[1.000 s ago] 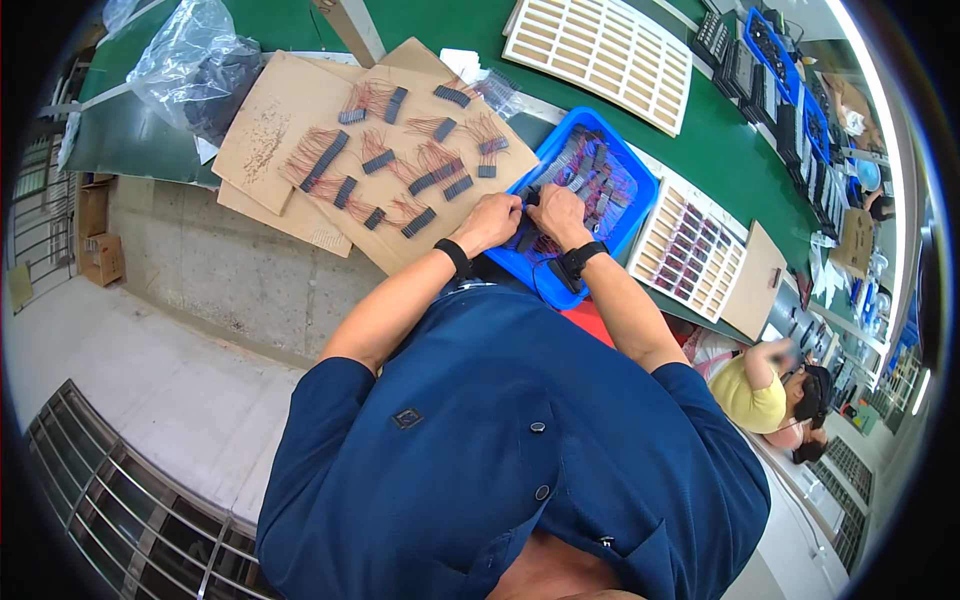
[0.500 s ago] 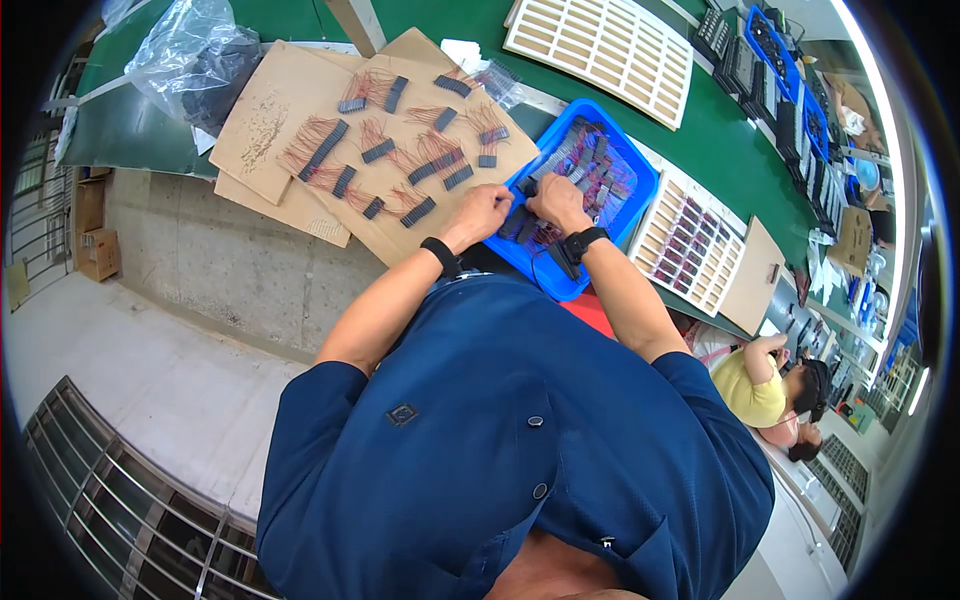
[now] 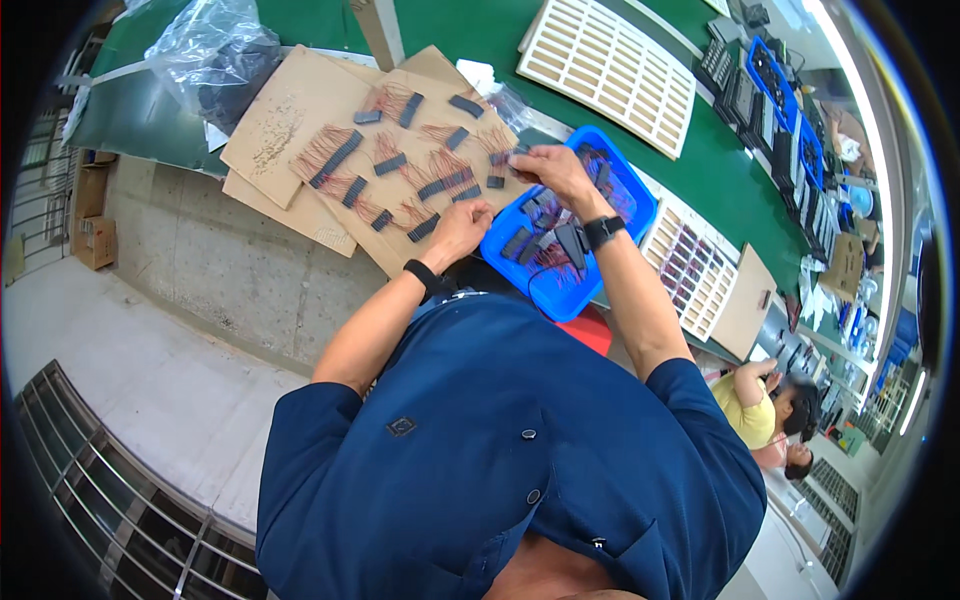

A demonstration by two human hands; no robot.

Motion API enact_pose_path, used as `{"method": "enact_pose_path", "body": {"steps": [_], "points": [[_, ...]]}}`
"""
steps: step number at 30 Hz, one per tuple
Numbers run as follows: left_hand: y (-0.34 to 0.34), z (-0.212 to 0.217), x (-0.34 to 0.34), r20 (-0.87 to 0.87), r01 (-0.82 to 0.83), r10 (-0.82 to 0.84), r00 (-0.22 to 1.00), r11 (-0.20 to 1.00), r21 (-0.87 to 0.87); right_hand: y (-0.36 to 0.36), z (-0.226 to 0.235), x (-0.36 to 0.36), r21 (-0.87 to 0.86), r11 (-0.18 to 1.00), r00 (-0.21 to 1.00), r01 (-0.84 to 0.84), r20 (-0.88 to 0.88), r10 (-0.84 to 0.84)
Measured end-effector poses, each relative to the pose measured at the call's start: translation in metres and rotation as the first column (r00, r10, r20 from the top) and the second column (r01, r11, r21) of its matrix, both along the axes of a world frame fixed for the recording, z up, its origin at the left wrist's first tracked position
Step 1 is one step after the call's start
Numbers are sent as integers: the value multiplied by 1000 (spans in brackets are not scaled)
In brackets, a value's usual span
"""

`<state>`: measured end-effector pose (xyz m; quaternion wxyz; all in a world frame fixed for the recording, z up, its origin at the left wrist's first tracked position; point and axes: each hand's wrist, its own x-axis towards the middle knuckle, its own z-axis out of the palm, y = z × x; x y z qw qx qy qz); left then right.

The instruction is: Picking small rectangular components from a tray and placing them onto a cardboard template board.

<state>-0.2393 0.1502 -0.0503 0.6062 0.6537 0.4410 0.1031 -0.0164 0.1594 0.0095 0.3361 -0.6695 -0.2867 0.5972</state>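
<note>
Small dark rectangular blocks with thin red wires (image 3: 336, 159) lie in groups across a brown cardboard sheet (image 3: 330, 222). To their right, a blue plastic basket (image 3: 640, 212) holds many more dark pieces and wires. My right hand (image 3: 560, 172) is closed in a pinch over the basket's left rim, its fingertips at a wired block (image 3: 499, 158) on the cardboard's right edge. Whether it grips that block or another piece is hidden. My left hand (image 3: 464, 228) has curled fingers beside the basket's left corner, above the cardboard's near edge; anything inside them is hidden.
A white slotted tray (image 3: 610, 75) lies on the green table (image 3: 445, 30) beyond the basket. Another slotted tray (image 3: 695, 265), partly filled, is to the right. A clear plastic bag (image 3: 215, 50) sits far left. Other people (image 3: 745, 405) are at the right.
My right hand has come up and left out of the basket to the cardboard's right edge. My left hand stays near the basket's left side. The whole view has shifted slightly.
</note>
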Motion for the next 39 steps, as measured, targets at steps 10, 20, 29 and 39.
{"method": "enact_pose_path", "body": {"steps": [10,20,29,39], "points": [[10,14,-87,-5,-180,182,983,978,102,187,-45,-52,-55,997,957,-54,282,67],[94,39,-104,103,-189,174,979,970,152,166,-39,-8,-188,982,961,16,276,37],[178,-18,1,191,-139,2,982,692,709,139,-44,-39,-210,909,927,359,193,-321],[182,-3,26,-47,36,-11,999,812,583,132,-63,-42,-213,876,894,434,-23,-448]]}}
